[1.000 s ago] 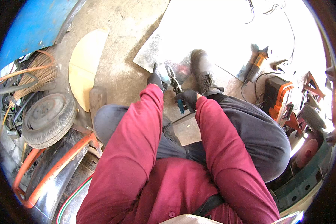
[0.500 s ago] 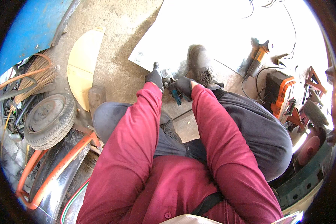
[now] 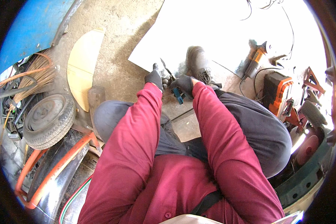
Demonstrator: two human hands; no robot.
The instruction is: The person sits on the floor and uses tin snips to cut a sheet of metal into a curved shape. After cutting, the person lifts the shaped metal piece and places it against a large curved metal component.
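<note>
A large, bright, pale sheet point(image 3: 198, 22) lies on the floor ahead of me, its near edge by my hands. My left hand point(image 3: 154, 78), in a dark glove, is closed on that edge, with the thumb pointing up over it. My right hand point(image 3: 183, 84), gloved too, is wrapped round blue-handled snips point(image 3: 179, 98). Their slim dark blade points forward and left, over the sheet's edge between my hands. Much of the tool is hidden by the fingers. My right boot point(image 3: 198, 61) rests on the sheet just beyond the right hand.
On the sheet's right side lies an orange-and-black angle grinder point(image 3: 257, 61) with a cable. Nearer is a black-and-orange toolbox point(image 3: 277, 91). To the left are a curved yellowish board point(image 3: 85, 63), a broom point(image 3: 35, 78), a wheel point(image 3: 49, 120) and an orange tubular frame point(image 3: 59, 170).
The dark blade of the snips now shows above the sheet's edge between my hands; before, it was out of sight. The right hand has tilted slightly, while the left hand stays in place.
</note>
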